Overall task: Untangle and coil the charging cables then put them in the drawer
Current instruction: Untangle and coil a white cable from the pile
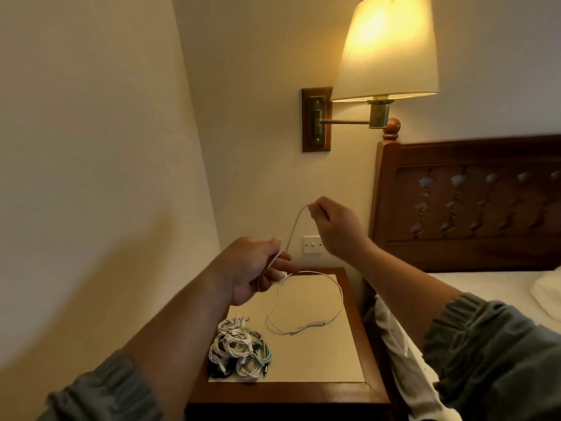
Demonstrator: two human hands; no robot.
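A thin white charging cable [335, 291] runs from my raised right hand [334, 226] down to my left hand [258, 268], then loops onto the nightstand top [340, 354]. My right hand pinches the cable's upper end between thumb and fingers. My left hand grips the cable lower down, above the nightstand's back left corner. A pile of tangled and coiled cables [239, 349], white, pale green and black, lies at the nightstand's front left. No drawer shows in this view.
The nightstand stands in a wall corner beside a bed [485, 287] with a dark wooden headboard [467, 202]. A lit wall lamp [385, 53] hangs above. A white wall switch [312, 244] sits behind the hands.
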